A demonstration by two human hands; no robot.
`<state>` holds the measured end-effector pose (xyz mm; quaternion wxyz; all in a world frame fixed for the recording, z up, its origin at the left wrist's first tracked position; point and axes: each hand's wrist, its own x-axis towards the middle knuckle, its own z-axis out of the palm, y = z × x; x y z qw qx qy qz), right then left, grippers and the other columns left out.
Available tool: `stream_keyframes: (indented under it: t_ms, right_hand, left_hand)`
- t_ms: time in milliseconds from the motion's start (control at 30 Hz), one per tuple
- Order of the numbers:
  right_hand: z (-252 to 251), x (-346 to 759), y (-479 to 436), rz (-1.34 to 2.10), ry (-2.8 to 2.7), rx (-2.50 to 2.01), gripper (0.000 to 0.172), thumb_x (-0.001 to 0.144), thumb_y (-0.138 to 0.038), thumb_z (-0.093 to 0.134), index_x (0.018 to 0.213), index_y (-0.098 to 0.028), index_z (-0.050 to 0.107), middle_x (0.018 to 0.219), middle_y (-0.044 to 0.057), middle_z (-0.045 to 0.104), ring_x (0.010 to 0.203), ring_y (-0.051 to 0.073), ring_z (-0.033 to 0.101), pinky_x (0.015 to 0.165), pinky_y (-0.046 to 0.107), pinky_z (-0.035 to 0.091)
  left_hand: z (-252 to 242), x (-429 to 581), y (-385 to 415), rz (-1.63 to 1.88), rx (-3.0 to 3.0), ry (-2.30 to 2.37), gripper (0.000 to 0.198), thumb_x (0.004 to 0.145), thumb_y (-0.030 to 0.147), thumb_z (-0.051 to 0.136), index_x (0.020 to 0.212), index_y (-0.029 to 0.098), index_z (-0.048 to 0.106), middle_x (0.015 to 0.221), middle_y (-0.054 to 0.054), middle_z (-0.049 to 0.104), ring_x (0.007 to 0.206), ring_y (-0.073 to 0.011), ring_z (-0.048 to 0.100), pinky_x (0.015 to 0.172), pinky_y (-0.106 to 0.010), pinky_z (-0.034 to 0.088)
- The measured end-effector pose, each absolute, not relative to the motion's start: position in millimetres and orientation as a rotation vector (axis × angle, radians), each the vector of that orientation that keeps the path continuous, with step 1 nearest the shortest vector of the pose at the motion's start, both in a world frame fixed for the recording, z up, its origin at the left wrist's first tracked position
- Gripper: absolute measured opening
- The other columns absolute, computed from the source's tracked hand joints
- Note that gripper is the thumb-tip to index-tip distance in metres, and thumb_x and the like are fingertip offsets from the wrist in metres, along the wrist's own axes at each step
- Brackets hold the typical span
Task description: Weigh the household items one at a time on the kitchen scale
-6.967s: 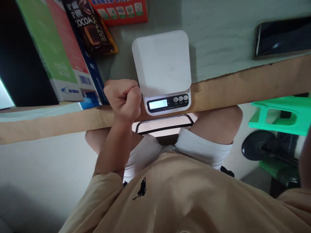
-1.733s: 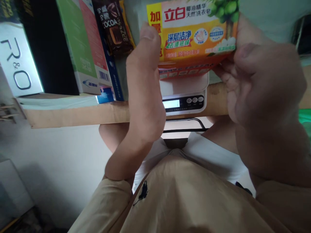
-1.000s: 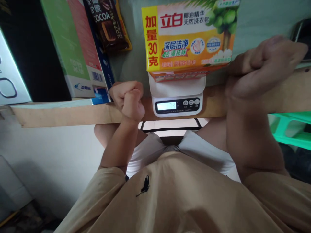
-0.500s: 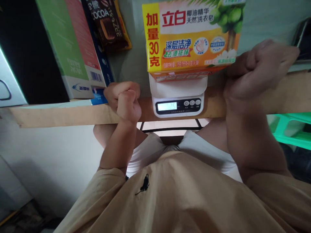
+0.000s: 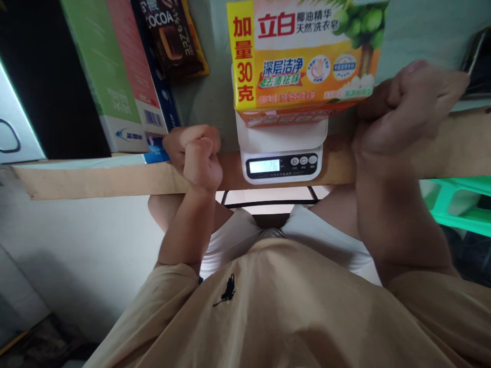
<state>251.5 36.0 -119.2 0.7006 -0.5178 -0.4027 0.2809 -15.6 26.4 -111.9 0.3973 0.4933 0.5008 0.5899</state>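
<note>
An orange and yellow soap box (image 5: 303, 56) with green coconuts printed on it lies on a white kitchen scale (image 5: 282, 148), whose lit display (image 5: 264, 165) faces me. My left hand (image 5: 195, 153) is a closed fist with nothing in it, resting on the table edge just left of the scale. My right hand (image 5: 406, 112) is also a loose fist at the table edge, right of the box and apart from it.
Several upright boxes, green (image 5: 103, 82), pink and blue, and a brown cocoa packet (image 5: 176, 41) stand at the left of the table (image 5: 95, 179). A dark phone (image 5: 477, 61) lies at the far right. A green plastic stool (image 5: 460, 204) stands below right.
Seven seconds ago the scale was bare. Both hands then set the soap box on it and drew back into fists. Over the last second only the display reading changed.
</note>
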Motion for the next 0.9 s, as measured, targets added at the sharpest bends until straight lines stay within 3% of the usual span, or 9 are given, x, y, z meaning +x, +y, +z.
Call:
stream_keyframes:
  t_ms: [167,300,433,533,600,667,733,800,900]
  right_hand:
    - [-121,250,38,0.618,-0.879,-1.142,0.038,0.088,-0.020,0.046,0.074,-0.021,0.011,0.064,-0.004,0.008,0.043,0.001,0.021,0.043,0.019,0.014]
    - [-124,251,41,0.621,-0.834,-1.111,0.038,0.088,-0.020,0.045,0.075,-0.022,0.009,0.060,-0.006,0.008,0.041,0.001,0.019,0.043,0.019,0.009]
    - [-124,253,41,0.602,-0.836,-1.096,0.040,0.091,-0.017,0.044,0.075,-0.022,0.008,0.061,-0.006,0.010,0.039,0.000,0.022,0.043,0.019,0.009]
    - [-119,251,40,0.551,-0.865,-1.085,0.034,0.098,-0.014,0.034,0.071,-0.020,0.014,0.063,-0.005,0.014,0.044,-0.001,0.021,0.047,0.018,0.013]
    - [-113,246,39,0.522,-0.902,-1.063,0.033,0.102,-0.018,0.031,0.069,-0.018,0.028,0.063,-0.005,0.022,0.048,-0.001,0.025,0.051,0.016,0.019]
    - [-107,236,37,0.502,-0.973,-0.992,0.030,0.101,-0.023,0.037,0.076,-0.014,0.049,0.068,-0.003,0.038,0.057,0.000,0.040,0.057,0.015,0.033]
    - [-99,222,34,0.477,-1.044,-0.932,0.029,0.097,-0.026,0.040,0.094,-0.015,0.067,0.084,-0.001,0.056,0.075,0.000,0.056,0.072,0.016,0.047]
    - [-89,206,28,0.502,-1.091,-0.977,0.039,0.096,-0.029,0.038,0.114,-0.024,0.073,0.113,-0.002,0.067,0.104,0.003,0.066,0.092,0.019,0.052]
    - [-74,189,16,0.608,-1.048,-1.100,0.050,0.092,-0.038,0.033,0.129,-0.032,0.065,0.146,-0.006,0.057,0.149,0.012,0.052,0.115,0.026,0.049]
  left_hand:
    - [-110,-13,28,1.464,1.251,1.237,0.086,0.067,0.074,0.074,0.055,0.018,0.009,0.053,0.002,0.004,0.049,-0.0027,0.010,0.058,-0.031,0.009]
    - [-110,-11,29,1.548,1.223,1.160,0.084,0.072,0.064,0.075,0.056,0.016,0.008,0.053,0.002,0.002,0.048,-0.0027,0.007,0.054,-0.031,0.005]
    - [-112,-10,31,1.572,1.289,1.096,0.084,0.080,0.066,0.073,0.057,0.017,0.009,0.054,0.002,0.006,0.049,-0.0005,0.008,0.053,-0.029,0.006]
    - [-104,-9,35,1.628,1.322,1.099,0.075,0.082,0.067,0.071,0.057,0.016,0.022,0.056,0.001,0.022,0.052,-0.0028,0.024,0.055,-0.033,0.017]
    - [-95,-6,38,1.622,1.372,1.075,0.058,0.080,0.070,0.073,0.068,0.018,0.049,0.071,-0.001,0.048,0.071,-0.0089,0.050,0.066,-0.036,0.038]
    - [-86,-3,39,1.576,1.374,1.048,0.052,0.083,0.072,0.067,0.101,0.023,0.067,0.107,-0.003,0.066,0.108,-0.0174,0.062,0.097,-0.042,0.051]
    - [-77,2,38,1.486,1.319,1.022,0.060,0.084,0.076,0.062,0.123,0.029,0.068,0.137,0.002,0.065,0.141,-0.0221,0.054,0.123,-0.041,0.046]
    - [-66,8,33,1.362,1.215,1.023,0.060,0.082,0.077,0.064,0.124,0.034,0.068,0.148,0.008,0.061,0.159,-0.0235,0.040,0.137,-0.038,0.037]
    - [-46,17,24,1.199,1.060,1.026,0.050,0.079,0.071,0.073,0.116,0.038,0.071,0.150,0.012,0.061,0.165,-0.0245,0.034,0.141,-0.040,0.035]
